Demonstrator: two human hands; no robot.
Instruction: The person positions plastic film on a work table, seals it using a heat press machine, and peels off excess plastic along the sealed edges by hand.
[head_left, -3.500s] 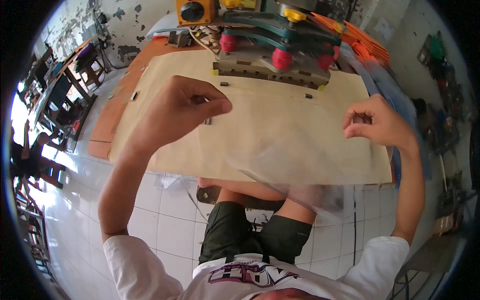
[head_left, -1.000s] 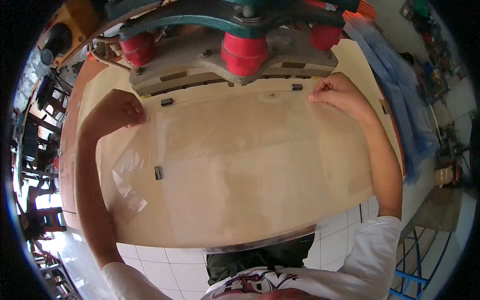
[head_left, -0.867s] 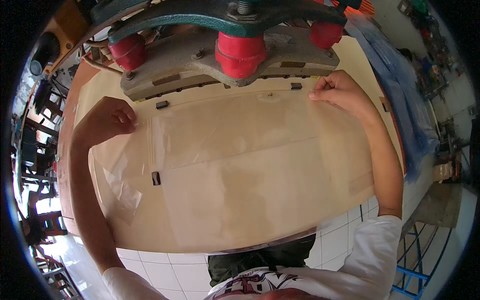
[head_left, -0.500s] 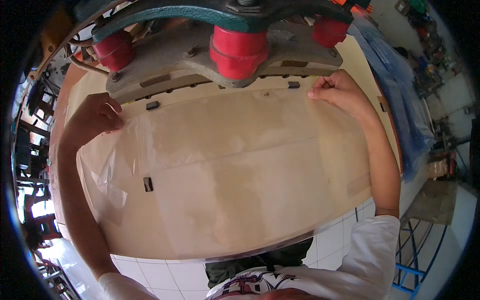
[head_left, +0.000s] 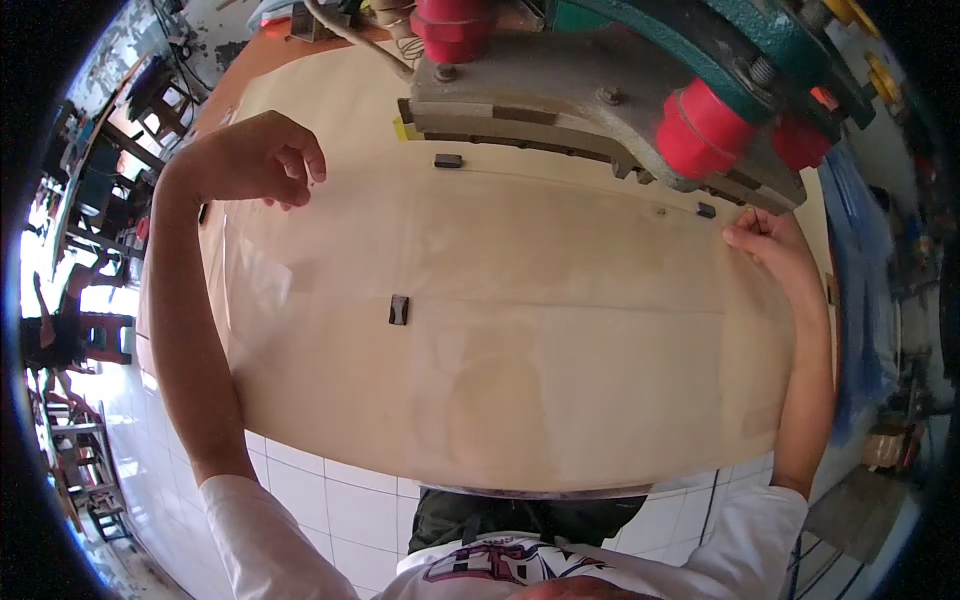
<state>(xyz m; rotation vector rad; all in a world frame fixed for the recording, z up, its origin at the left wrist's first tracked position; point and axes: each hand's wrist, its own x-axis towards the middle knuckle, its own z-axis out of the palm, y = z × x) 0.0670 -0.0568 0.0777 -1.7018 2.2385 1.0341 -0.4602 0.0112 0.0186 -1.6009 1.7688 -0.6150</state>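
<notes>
Clear sheet [head_left: 560, 290] lies between left grip [head_left: 250, 160] and right grip [head_left: 778, 248] (whether pinching, can't tell).

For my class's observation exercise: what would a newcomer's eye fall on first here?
Likely the bright red mounts along the grey metal bar at the upper right. Next, the broad tan board across the middle, with a clear sheet lying on it. The left hand is over the board's left side, the right hand by the bar's right end.

A workshop, by its heavy press-like machine [head_left: 540, 75], tiled floor [head_left: 350, 500] and (rather shabby) patchy wall [head_left: 212, 28].
</notes>
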